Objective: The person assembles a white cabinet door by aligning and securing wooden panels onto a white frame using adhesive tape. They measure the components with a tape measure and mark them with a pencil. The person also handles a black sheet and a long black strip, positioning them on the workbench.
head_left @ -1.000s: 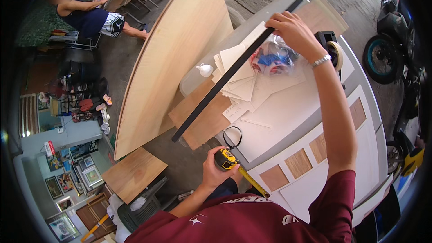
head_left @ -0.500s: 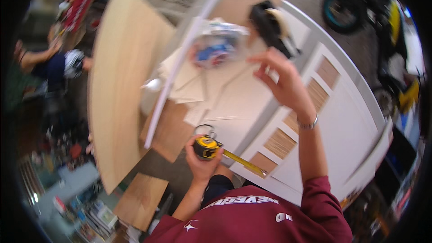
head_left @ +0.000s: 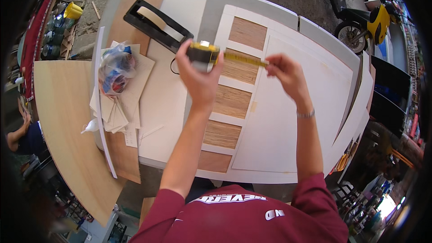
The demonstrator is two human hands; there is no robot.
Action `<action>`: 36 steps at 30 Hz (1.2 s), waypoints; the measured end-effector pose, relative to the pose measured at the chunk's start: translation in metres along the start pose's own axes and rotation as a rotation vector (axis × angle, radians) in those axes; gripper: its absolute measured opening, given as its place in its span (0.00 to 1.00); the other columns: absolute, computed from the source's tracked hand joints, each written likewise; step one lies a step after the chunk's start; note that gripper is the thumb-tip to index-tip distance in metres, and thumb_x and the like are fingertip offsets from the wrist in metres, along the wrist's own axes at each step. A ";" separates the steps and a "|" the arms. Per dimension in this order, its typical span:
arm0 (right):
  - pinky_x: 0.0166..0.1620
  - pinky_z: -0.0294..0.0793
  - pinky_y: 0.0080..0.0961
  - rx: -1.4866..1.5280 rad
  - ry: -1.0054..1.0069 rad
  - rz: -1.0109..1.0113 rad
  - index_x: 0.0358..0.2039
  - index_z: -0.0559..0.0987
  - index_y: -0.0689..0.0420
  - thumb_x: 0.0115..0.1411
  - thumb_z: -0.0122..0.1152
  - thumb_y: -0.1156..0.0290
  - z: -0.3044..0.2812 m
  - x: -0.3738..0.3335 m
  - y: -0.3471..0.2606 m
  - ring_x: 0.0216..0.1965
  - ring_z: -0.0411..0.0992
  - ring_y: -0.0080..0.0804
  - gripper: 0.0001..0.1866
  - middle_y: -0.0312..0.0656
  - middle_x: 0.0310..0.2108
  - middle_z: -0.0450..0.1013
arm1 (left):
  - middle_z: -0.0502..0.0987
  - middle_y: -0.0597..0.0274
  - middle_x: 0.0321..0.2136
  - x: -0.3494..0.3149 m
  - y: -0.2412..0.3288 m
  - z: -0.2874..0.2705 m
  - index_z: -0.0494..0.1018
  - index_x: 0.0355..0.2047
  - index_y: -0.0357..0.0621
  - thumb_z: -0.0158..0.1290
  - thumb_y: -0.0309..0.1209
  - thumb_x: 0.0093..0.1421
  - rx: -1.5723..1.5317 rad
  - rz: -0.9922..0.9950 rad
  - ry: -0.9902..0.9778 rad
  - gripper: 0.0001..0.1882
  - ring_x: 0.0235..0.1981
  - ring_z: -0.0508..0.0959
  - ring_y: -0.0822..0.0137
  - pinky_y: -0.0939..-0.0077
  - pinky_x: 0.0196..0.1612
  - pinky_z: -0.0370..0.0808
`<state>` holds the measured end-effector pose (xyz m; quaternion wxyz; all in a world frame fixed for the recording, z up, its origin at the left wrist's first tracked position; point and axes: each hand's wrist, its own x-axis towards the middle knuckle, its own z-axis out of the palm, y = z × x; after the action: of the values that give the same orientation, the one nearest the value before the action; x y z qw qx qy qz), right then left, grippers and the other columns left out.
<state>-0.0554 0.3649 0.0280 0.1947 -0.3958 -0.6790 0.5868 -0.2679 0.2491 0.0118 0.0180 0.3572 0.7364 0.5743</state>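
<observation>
My left hand point(head_left: 198, 81) is closed around a yellow-and-black tape measure point(head_left: 203, 55), held up over the table. A short run of yellow blade point(head_left: 244, 58) reaches out of it to the right. At the blade's far end, the fingers of my right hand point(head_left: 288, 75) are pinched on its tip. Below the blade lies a white frame point(head_left: 227, 122) with a row of wood-grain rectangles, the blade crossing above the upper ones. Just beyond my left hand is a black tape dispenser point(head_left: 180, 33) with a roll of tan tape point(head_left: 155, 20).
A plastic bag point(head_left: 118, 69) of blue and red items rests on cream boards at left, near a white strip point(head_left: 100, 103) and a white bottle point(head_left: 91, 126). A large plywood sheet point(head_left: 63, 108) leans beyond. A yellow motorcycle point(head_left: 378, 22) stands back right; another person's arm point(head_left: 18, 132) shows far left.
The tape measure has been carried from near my body up over the framed panel. My right hand has come down from the dispenser to the blade's tip. The view has turned.
</observation>
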 end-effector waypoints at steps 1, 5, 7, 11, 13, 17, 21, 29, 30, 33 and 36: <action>0.36 0.77 0.19 0.031 0.008 -0.007 0.38 0.80 0.62 0.64 0.60 0.80 -0.011 0.021 0.012 0.31 0.74 0.20 0.04 0.34 0.28 0.76 | 0.72 0.52 0.47 0.009 -0.008 0.023 0.66 0.54 0.38 0.73 0.29 0.48 -0.032 -0.011 -0.002 0.36 0.45 0.76 0.63 0.70 0.49 0.77; 0.36 0.72 0.20 -0.373 -0.074 -0.069 0.33 0.79 0.62 0.63 0.64 0.74 -0.046 0.090 0.038 0.29 0.69 0.21 0.05 0.35 0.29 0.74 | 0.76 0.52 0.41 0.041 -0.037 0.079 0.68 0.51 0.37 0.74 0.33 0.47 0.112 0.046 -0.009 0.35 0.39 0.78 0.63 0.72 0.41 0.78; 0.37 0.69 0.20 -0.512 -0.101 -0.101 0.32 0.79 0.61 0.62 0.65 0.72 -0.048 0.107 0.040 0.30 0.66 0.21 0.06 0.35 0.30 0.71 | 0.78 0.53 0.38 0.046 -0.053 0.087 0.68 0.50 0.36 0.74 0.34 0.46 0.171 0.097 -0.005 0.35 0.36 0.79 0.63 0.72 0.40 0.78; 0.42 0.69 0.23 -0.558 -0.162 -0.085 0.32 0.79 0.61 0.65 0.62 0.69 -0.051 0.115 0.048 0.34 0.66 0.25 0.08 0.37 0.34 0.68 | 0.79 0.53 0.37 0.039 -0.061 0.099 0.67 0.50 0.36 0.74 0.36 0.47 0.226 0.078 -0.008 0.35 0.35 0.81 0.64 0.71 0.41 0.79; 0.42 0.70 0.26 -0.548 -0.171 -0.134 0.33 0.78 0.62 0.66 0.61 0.70 -0.055 0.115 0.055 0.34 0.67 0.28 0.08 0.39 0.35 0.68 | 0.79 0.53 0.37 0.038 -0.062 0.102 0.67 0.50 0.36 0.74 0.36 0.48 0.214 0.069 -0.036 0.35 0.35 0.81 0.64 0.71 0.41 0.79; 0.45 0.72 0.30 -0.545 -0.168 -0.167 0.34 0.76 0.64 0.67 0.59 0.71 -0.058 0.117 0.065 0.36 0.70 0.34 0.08 0.42 0.39 0.69 | 0.79 0.53 0.38 0.042 -0.072 0.105 0.67 0.51 0.36 0.73 0.35 0.49 0.174 0.077 -0.055 0.35 0.36 0.81 0.64 0.71 0.43 0.78; 0.46 0.72 0.32 -0.542 -0.174 -0.163 0.36 0.76 0.65 0.66 0.59 0.71 -0.061 0.117 0.063 0.39 0.71 0.40 0.08 0.45 0.40 0.70 | 0.77 0.51 0.41 0.052 -0.081 0.103 0.65 0.54 0.35 0.73 0.34 0.49 0.167 0.079 -0.066 0.37 0.39 0.80 0.62 0.71 0.45 0.78; 0.45 0.72 0.34 -0.554 -0.148 -0.166 0.35 0.75 0.64 0.66 0.58 0.73 -0.058 0.114 0.061 0.39 0.71 0.41 0.06 0.45 0.41 0.69 | 0.63 0.39 0.56 0.060 -0.084 0.102 0.54 0.60 0.29 0.67 0.25 0.54 0.255 0.052 -0.048 0.40 0.59 0.65 0.43 0.58 0.63 0.62; 0.45 0.72 0.34 -0.556 -0.150 -0.175 0.35 0.75 0.64 0.66 0.58 0.73 -0.057 0.114 0.061 0.39 0.71 0.42 0.06 0.46 0.41 0.69 | 0.63 0.38 0.55 0.062 -0.084 0.103 0.55 0.60 0.30 0.67 0.26 0.54 0.262 0.050 -0.044 0.40 0.59 0.65 0.43 0.57 0.63 0.62; 0.45 0.72 0.34 -0.554 -0.139 -0.180 0.36 0.74 0.64 0.66 0.58 0.73 -0.057 0.114 0.061 0.39 0.71 0.42 0.06 0.46 0.42 0.69 | 0.64 0.38 0.55 0.066 -0.085 0.103 0.55 0.59 0.30 0.69 0.29 0.54 0.292 0.047 -0.044 0.41 0.58 0.67 0.43 0.57 0.63 0.62; 0.46 0.72 0.34 -0.541 -0.133 -0.175 0.36 0.74 0.65 0.66 0.58 0.74 -0.058 0.113 0.061 0.39 0.72 0.42 0.07 0.46 0.42 0.69 | 0.63 0.37 0.55 0.064 -0.084 0.104 0.54 0.60 0.29 0.68 0.29 0.54 0.311 0.039 -0.064 0.41 0.58 0.66 0.43 0.57 0.63 0.62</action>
<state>-0.0632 0.4881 -0.0392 0.0866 -0.3339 -0.8537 0.3900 -0.3125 0.3632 -0.0706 -0.0253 0.3881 0.8084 0.4418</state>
